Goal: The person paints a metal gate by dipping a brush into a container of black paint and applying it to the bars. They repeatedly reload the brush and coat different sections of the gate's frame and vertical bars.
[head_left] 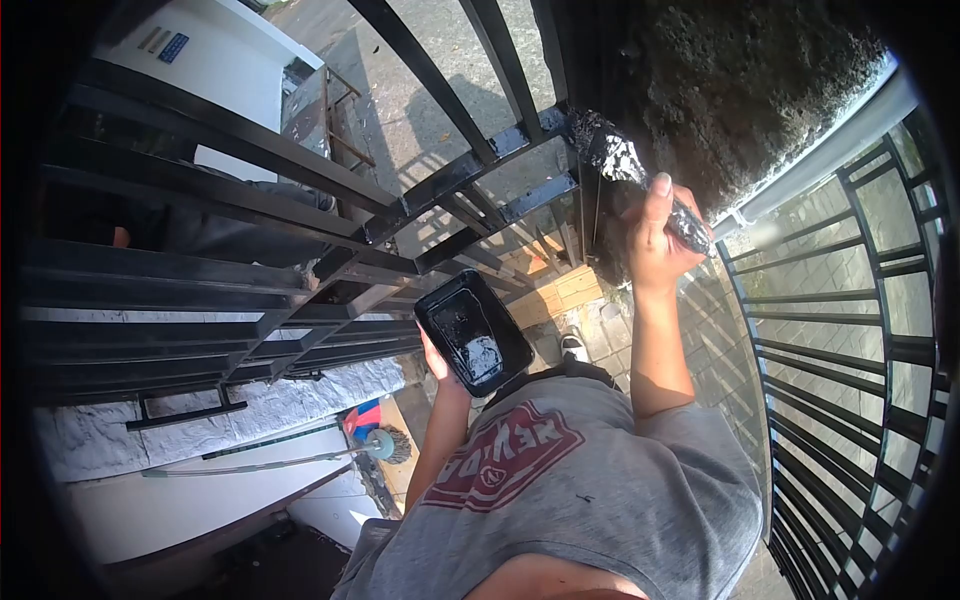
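Note:
A paintbrush [625,165], its ferrule and handle smeared with dried paint, is gripped in my right hand [660,235]. Its dark bristles are right at the end of a black metal fence rail [515,138], beside the rough dark wall. Wet-looking black paint shines along that rail and on the lower rail [540,197]. My left hand [436,355] supports a black plastic tray [517,345] from its left side and beneath, in front of my waist. Black paint coats the tray's inside, with a bright reflection near its lower end. The fingers under the tray are hidden.
Black fence bars [200,200] fill the left side; behind them a person in dark clothes [250,215] is partly visible. The rough wall [720,90] rises at upper right. Another barred fence [830,300] curves along the right. A long-handled brush [385,445] lies lower left, near wooden planks [560,297].

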Motion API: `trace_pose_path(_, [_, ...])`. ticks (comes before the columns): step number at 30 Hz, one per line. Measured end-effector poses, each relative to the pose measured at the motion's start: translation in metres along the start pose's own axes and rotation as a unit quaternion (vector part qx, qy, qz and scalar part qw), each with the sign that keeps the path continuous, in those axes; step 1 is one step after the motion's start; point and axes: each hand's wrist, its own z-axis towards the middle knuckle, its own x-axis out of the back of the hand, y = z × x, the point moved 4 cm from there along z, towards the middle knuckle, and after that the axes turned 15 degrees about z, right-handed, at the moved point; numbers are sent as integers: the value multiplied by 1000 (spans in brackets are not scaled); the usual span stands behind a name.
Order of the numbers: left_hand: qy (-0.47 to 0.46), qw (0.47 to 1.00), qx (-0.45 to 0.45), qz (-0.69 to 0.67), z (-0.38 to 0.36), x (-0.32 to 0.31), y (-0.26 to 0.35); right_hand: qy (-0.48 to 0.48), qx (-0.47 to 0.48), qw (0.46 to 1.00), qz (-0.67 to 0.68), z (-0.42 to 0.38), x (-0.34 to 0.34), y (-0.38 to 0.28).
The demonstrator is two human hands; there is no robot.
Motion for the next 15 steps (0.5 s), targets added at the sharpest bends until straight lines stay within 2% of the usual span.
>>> trace_pose_path(2, [-6,1000,0,-1,-3,-10,-2,16,-26,999,12,-12,8,5])
trace_pose_path(5, [-6,1000,0,1,-6,-19,-6,-22,-33,999,-35,-18,10,11])
trace_pose_path(7, [10,1000,1,5,-7,-8,-10,-33,2,998,-45,-18,10,13])
trace_pose_path(10, [13,994,-43,100,-6,3,-9,-45,12,999,-10,-12,7,16])
trace_pose_path(13, [-45,999,-14,13,-11,-16,-6,-83,52,994,-43,-1,-10,19])
trace_pose_path(15, [-47,999,-5,4,-14,-25,-4,-73,26,997,-2,4,-24,31])
